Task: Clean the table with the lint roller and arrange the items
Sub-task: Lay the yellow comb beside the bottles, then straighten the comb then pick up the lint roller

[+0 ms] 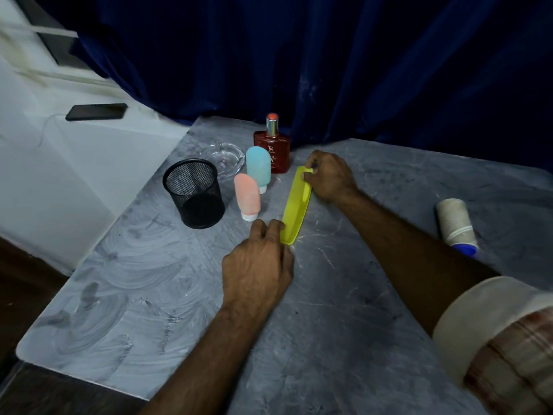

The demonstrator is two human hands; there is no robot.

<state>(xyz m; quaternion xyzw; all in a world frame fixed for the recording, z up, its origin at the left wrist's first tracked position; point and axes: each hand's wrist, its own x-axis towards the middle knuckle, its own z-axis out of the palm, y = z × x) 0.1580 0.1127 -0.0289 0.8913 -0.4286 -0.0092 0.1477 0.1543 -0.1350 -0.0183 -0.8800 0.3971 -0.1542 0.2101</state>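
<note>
Hands work the two ends of a long yellow-green tray (294,209) lying flat on the grey counter (344,310). At its far end, the right hand (330,178) has its fingers clamped on the rim; at its near end, the left hand (257,262) rests fingers together against the edge, though whether they truly grip it I cannot tell. Left of the tray stand a pink bottle (247,196), a blue bottle (258,167), a red perfume bottle (272,146), a glass ashtray (223,157) and a black mesh cup (194,193). Well to the tray's right lies the lint roller (456,224). To align it well, I would slide the tray flat and parallel to the bottle row, keeping clear of the pink bottle.
</note>
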